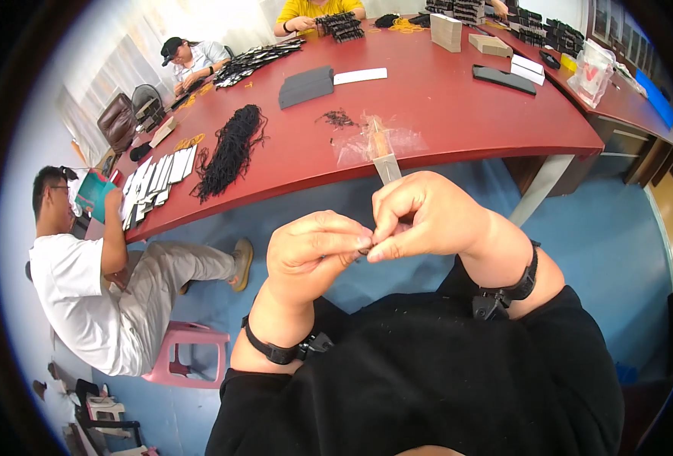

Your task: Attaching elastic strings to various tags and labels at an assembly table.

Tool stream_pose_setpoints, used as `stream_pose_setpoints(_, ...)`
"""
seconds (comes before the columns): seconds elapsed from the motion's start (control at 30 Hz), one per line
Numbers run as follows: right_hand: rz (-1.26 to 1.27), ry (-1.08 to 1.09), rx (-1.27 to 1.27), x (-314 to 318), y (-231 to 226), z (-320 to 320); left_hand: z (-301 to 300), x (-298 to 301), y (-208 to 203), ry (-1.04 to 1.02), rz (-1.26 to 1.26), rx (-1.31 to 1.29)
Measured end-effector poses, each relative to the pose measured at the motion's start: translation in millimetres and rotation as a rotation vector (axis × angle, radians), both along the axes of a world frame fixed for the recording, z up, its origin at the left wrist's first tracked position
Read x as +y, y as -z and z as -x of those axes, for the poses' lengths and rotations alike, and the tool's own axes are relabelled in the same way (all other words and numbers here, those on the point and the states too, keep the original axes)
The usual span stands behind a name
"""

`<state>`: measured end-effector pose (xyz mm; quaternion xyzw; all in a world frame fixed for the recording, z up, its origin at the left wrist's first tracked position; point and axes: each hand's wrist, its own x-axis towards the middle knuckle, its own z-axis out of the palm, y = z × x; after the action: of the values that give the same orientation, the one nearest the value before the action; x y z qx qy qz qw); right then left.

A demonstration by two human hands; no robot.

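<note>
My left hand (310, 251) and my right hand (428, 216) meet in front of my body, below the table's near edge. Both are closed in a pinch, fingertips almost touching. Between them shows a small dark piece (364, 250), too small to name and mostly covered by the fingers. Just beyond my right hand, a narrow grey and wood-coloured strip (386, 166) juts over the edge of the red table (443, 114), with clear tape (412, 142) around it. Tiny black scraps (337, 118) lie behind it. Farther left is a heap of black cords (234, 148).
Flat white pieces (156, 185) lie at the table's left end. A dark grey stack (306, 86) and a black flat tray (503, 80) lie farther back. At left a person (101, 296) sits on a pink stool (188, 353); two others work at the far side.
</note>
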<state>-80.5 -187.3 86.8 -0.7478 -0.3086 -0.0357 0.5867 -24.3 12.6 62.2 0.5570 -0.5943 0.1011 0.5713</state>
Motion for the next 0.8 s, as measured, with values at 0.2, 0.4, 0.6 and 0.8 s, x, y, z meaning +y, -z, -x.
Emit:
stream_pose_setpoints(0.2,0.262,0.017,0.168,-2.9,1.8,4.2,-5.5,-0.9,-3.7,0.028,-0.222,-0.120)
stream_pose_setpoints(0.4,0.117,0.339,-0.168,1.2,28.4,-5.4,-5.3,-14.4,18.3,-0.201,-0.154,0.231)
stream_pose_setpoints(0.6,-0.126,0.349,-0.145,0.7,53.9,-17.7,-14.1,-17.4,32.6,0.241,-0.026,1.061)
stream_pose_setpoints(0.8,-0.327,0.259,0.092,0.1,58.3,-19.9,-6.0,-8.3,13.1,-0.223,-0.015,0.222)
